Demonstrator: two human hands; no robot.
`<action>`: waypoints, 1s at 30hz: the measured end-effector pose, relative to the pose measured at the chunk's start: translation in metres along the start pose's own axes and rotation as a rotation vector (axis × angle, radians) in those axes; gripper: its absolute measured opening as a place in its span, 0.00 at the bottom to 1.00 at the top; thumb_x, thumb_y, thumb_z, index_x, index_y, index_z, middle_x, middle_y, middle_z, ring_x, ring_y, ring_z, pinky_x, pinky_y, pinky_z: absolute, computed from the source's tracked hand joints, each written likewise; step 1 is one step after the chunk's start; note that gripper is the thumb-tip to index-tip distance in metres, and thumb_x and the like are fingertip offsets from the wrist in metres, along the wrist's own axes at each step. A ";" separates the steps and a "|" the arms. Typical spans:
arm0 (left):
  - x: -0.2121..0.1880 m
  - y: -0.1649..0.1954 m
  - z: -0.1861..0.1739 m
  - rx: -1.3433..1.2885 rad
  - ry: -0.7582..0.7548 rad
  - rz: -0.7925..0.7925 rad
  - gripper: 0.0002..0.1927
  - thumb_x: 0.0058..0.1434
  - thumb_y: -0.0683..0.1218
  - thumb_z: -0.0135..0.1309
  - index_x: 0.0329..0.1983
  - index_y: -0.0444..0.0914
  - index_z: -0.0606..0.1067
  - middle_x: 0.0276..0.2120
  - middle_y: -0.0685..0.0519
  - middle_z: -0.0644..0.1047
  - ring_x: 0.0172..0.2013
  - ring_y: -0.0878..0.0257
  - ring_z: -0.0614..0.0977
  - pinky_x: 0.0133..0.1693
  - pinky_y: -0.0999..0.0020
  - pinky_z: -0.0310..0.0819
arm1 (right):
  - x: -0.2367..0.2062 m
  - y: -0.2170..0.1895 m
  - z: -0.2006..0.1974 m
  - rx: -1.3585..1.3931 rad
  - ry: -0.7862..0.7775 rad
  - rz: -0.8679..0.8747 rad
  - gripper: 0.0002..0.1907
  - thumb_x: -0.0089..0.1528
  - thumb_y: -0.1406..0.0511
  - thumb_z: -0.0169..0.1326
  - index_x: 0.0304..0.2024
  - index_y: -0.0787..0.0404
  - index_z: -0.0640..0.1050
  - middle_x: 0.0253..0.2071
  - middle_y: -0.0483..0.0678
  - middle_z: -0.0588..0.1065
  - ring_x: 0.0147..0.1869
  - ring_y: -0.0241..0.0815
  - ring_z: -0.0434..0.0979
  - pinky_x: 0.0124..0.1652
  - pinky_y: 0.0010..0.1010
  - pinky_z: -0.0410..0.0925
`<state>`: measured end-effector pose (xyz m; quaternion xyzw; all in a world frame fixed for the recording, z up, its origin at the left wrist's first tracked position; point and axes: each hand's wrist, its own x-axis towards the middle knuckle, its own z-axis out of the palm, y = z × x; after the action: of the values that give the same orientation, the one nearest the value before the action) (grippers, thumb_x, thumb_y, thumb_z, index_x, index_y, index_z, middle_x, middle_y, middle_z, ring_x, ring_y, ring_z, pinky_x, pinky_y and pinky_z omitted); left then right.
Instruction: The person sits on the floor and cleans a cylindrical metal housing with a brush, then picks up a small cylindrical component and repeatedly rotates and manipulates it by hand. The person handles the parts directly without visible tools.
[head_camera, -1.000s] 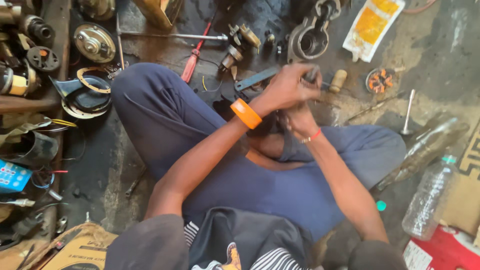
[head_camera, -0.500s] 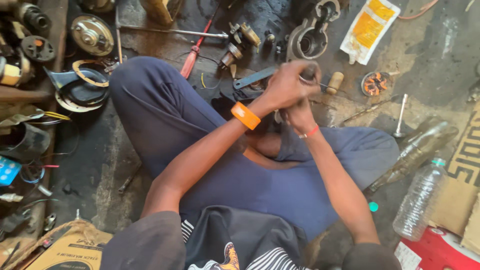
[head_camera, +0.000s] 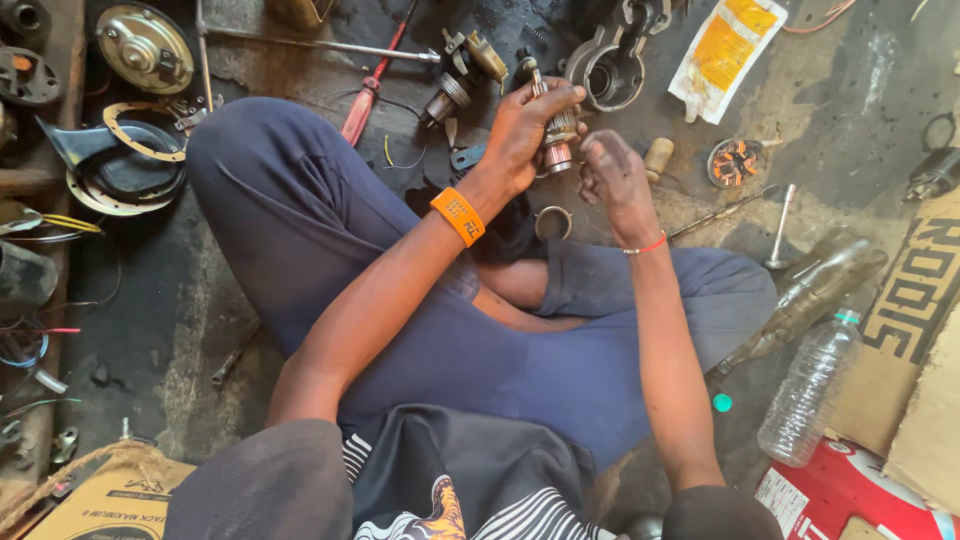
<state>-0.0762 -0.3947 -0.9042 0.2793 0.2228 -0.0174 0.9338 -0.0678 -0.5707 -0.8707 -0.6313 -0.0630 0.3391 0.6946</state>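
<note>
I sit cross-legged on a dirty workshop floor in dark blue trousers. My left hand, with an orange wristband, grips a small motor armature with copper windings and a shaft, held upright above my feet. My right hand, with a thin red wrist string, hovers just right of the armature, fingers curled and greasy, touching or nearly touching its lower end. A small metal ring cup lies on the floor below the armature.
A red-handled screwdriver, a long steel rod, a metal housing and a yellow packet lie ahead. Round horn parts sit at the left. A clear plastic bottle, cardboard and a valve are at the right.
My hands have lifted off the tool by my feet; my left hand now holds the armature upright and my right hand has drawn slightly apart to its right.
</note>
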 end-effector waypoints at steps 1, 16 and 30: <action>0.000 -0.001 0.000 -0.007 -0.017 0.010 0.12 0.56 0.44 0.66 0.39 0.37 0.76 0.31 0.53 0.78 0.27 0.60 0.83 0.30 0.67 0.79 | 0.000 0.002 -0.003 0.069 0.029 -0.006 0.10 0.70 0.61 0.49 0.47 0.61 0.73 0.30 0.39 0.67 0.30 0.29 0.66 0.28 0.21 0.59; -0.009 0.000 0.000 -0.006 -0.190 0.067 0.07 0.62 0.43 0.60 0.39 0.35 0.77 0.33 0.52 0.80 0.31 0.62 0.83 0.34 0.69 0.80 | -0.011 -0.004 -0.003 -0.216 0.262 -0.305 0.09 0.66 0.80 0.56 0.45 0.66 0.74 0.45 0.47 0.77 0.48 0.31 0.77 0.48 0.21 0.71; -0.012 0.005 0.002 0.033 0.150 0.135 0.07 0.53 0.41 0.64 0.33 0.36 0.78 0.26 0.53 0.79 0.24 0.63 0.82 0.27 0.69 0.77 | -0.021 -0.003 0.022 0.140 0.192 -0.239 0.08 0.69 0.73 0.54 0.47 0.60 0.69 0.45 0.47 0.73 0.50 0.39 0.79 0.49 0.36 0.78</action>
<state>-0.0852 -0.3926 -0.8947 0.3094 0.2727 0.0628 0.9088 -0.0937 -0.5641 -0.8567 -0.5989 -0.0474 0.1957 0.7751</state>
